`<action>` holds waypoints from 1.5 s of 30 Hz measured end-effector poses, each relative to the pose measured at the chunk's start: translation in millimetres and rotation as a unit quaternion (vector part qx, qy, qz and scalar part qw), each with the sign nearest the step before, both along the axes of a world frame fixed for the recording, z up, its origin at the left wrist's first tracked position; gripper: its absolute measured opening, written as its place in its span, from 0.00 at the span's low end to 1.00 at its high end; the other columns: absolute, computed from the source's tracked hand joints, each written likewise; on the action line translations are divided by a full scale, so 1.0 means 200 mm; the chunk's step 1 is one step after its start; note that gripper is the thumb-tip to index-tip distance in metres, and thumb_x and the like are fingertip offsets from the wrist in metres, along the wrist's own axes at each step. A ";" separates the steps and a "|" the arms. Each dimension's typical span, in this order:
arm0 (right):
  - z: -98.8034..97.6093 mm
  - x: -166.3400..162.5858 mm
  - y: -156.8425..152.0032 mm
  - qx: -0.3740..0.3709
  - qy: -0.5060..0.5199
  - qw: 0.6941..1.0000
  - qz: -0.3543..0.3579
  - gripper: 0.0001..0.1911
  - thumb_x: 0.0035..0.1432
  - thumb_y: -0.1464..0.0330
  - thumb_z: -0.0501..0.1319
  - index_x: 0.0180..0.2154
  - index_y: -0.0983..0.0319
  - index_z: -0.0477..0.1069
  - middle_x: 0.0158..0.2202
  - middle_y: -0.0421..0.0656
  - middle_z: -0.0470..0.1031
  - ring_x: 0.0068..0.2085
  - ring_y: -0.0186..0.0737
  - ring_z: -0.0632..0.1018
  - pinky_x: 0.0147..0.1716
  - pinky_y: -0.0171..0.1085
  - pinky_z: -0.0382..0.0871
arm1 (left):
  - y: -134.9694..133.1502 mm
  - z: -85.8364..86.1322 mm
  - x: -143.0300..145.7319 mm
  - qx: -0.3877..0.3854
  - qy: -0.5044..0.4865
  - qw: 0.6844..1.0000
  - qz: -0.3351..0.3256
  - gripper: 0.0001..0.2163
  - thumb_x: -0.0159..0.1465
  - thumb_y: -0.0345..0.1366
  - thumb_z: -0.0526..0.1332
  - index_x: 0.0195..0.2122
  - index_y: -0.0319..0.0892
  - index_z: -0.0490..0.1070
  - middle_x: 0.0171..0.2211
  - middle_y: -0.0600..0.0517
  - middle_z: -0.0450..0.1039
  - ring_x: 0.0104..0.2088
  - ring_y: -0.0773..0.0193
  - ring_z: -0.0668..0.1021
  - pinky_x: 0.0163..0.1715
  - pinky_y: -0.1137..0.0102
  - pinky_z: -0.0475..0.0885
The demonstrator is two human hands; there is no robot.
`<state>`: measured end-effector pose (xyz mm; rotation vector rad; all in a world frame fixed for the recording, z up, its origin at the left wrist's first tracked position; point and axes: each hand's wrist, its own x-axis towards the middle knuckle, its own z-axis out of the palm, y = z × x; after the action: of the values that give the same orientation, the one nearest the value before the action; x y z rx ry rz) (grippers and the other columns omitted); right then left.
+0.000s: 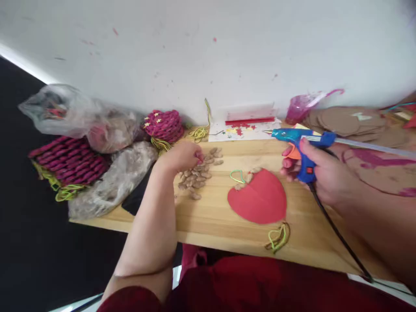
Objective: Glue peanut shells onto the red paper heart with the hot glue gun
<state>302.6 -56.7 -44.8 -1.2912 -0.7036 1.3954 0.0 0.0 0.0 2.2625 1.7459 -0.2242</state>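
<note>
The red heart-shaped piece [260, 201] lies flat on the wooden table [211, 216] in front of me, between my two hands, with a few peanuts [248, 177] along its upper left edge, a green loop [237, 176] at the notch and a yellow-green tassel [277, 237] by its pointed end. To its left is the loose pile of peanuts [194, 177]; my left hand [181, 157] is over its top, fingers bent down, though I cannot tell whether they pinch one. My right hand [321, 173] is wrapped around the handle of the blue glue gun [305, 167], fingers curled near its orange trigger [293, 152], the nozzle pointing left above the heart. Farther back, a white sheet [216, 135] carries small red and gold stars [239, 129], with a red strip [250, 121] behind them. Brown discs [341, 120] are stacked at the right; at the left sit a magenta braided bundle [169, 125] and clear plastic bags [61, 108].
</note>
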 end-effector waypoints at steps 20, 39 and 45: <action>-0.04 0.03 0.01 0.031 -0.004 0.999 0.039 0.29 0.37 0.46 0.77 0.30 0.62 0.76 0.23 0.41 0.75 0.22 0.37 0.78 0.16 0.30 0.70 | 0.07 -0.08 -0.07 0.122 -0.099 0.986 0.061 0.04 0.57 0.30 0.67 0.34 0.42 0.81 0.32 0.51 0.82 0.33 0.61 0.79 0.35 0.70 0.69; -0.05 0.03 0.00 0.047 -0.007 0.998 0.044 0.27 0.41 0.47 0.76 0.31 0.62 0.75 0.22 0.40 0.74 0.22 0.36 0.78 0.17 0.30 0.69 | 0.12 -0.18 0.00 0.198 -0.153 0.965 0.082 0.17 0.68 0.43 0.59 0.32 0.40 0.84 0.28 0.49 0.81 0.31 0.58 0.78 0.37 0.67 0.69; -0.02 0.02 0.00 0.028 -0.010 0.999 0.036 0.29 0.36 0.46 0.77 0.30 0.62 0.75 0.22 0.41 0.75 0.22 0.37 0.78 0.17 0.31 0.70 | 0.10 -0.13 -0.01 0.187 -0.105 0.972 0.098 0.11 0.63 0.38 0.63 0.38 0.42 0.85 0.30 0.50 0.82 0.32 0.59 0.79 0.38 0.69 0.69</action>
<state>307.0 -56.7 -49.7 -1.2477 -0.8035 1.4120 -1.8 20.6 -25.4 2.2268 2.0101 0.4031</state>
